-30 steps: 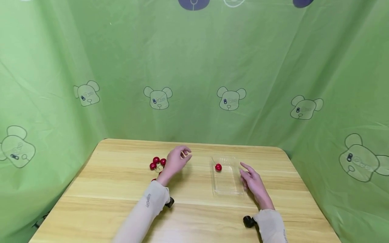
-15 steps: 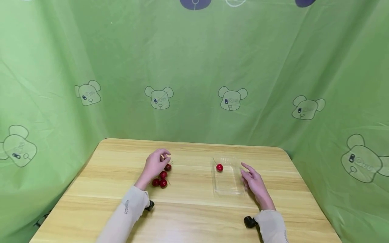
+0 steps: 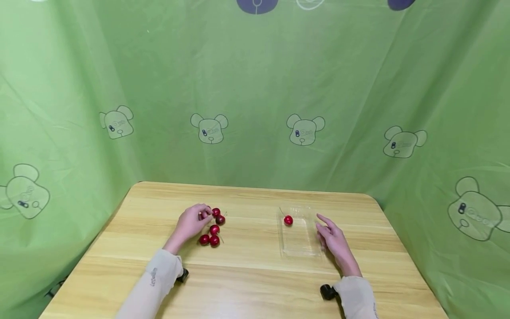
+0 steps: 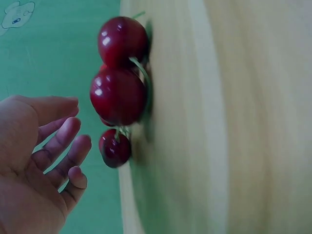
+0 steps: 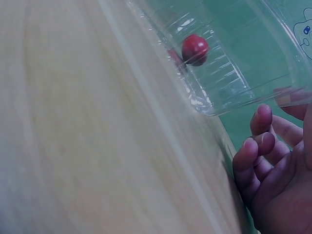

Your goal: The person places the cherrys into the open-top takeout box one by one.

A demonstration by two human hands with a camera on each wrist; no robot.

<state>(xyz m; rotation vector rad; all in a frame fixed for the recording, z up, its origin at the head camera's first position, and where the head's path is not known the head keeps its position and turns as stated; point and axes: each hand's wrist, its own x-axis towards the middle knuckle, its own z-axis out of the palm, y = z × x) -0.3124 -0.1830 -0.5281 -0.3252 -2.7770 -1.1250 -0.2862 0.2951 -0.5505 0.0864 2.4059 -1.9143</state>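
Several red cherries (image 3: 214, 230) with green stems lie in a loose group on the left half of the table. Over the far-left part of that group is my left hand (image 3: 192, 221), its fingers loosely bent. In the left wrist view nothing is held between the thumb and fingers, and nearby cherries (image 4: 118, 95) appear beside the fingertips. A clear plastic box (image 3: 300, 252) stands right of the middle, with a single cherry (image 3: 288, 220) inside. My right hand (image 3: 336, 243) is at its right side with relaxed fingers; whether a fingertip touches the wall I cannot tell.
All this is on a light wooden table (image 3: 255, 288). A green curtain (image 3: 255, 164) with printed bear heads hangs behind it and on both sides. Each sleeve has a small black wrist camera (image 3: 327, 292) under it.
My left hand has moved left from the space between cherries and box, back to the cherry group, uncovering the nearer cherries. The right hand and the box have stayed in place.
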